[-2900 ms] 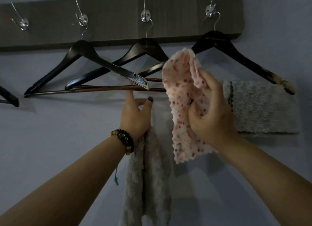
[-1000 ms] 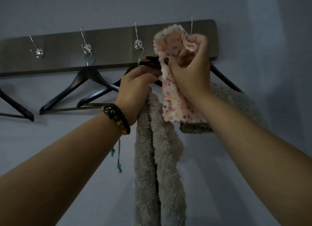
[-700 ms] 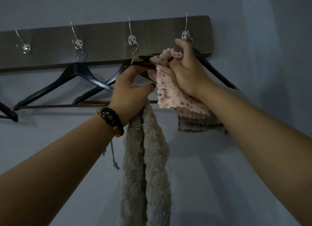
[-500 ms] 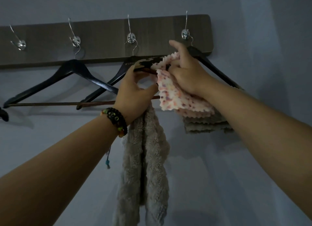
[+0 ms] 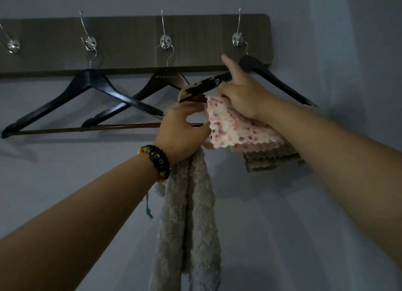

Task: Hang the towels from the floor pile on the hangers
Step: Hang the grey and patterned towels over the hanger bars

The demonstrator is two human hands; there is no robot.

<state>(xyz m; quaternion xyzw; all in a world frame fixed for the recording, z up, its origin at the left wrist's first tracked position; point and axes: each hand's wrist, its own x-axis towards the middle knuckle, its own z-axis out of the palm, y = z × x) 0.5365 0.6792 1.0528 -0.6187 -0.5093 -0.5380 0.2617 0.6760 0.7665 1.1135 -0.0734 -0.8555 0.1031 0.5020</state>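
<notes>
A pink speckled towel [image 5: 235, 129] lies folded over the lower bar of the rightmost black hanger [image 5: 274, 78]. My right hand [image 5: 241, 94] grips its top fold just under the hanger's worn left arm, index finger pointing up behind that arm. My left hand [image 5: 182, 127] holds a long grey fluffy towel [image 5: 189, 214] that hangs down from under the palm. Its fingertips reach the hanger's left tip and the pink towel's edge. Another grey towel [image 5: 267, 162] hangs on the same hanger, behind the pink one.
A dark wooden rack [image 5: 130, 44] with metal hooks is fixed to the pale wall. Two more black hangers, middle [image 5: 165, 79] and left [image 5: 91, 81], hang bare and overlap each other. A further hook [image 5: 12, 44] shows at the far left.
The pink towel went from held up in front of the rack to draped over the right hanger's bar. My right hand came down with it; my left hand stayed at the hanger's left tip.
</notes>
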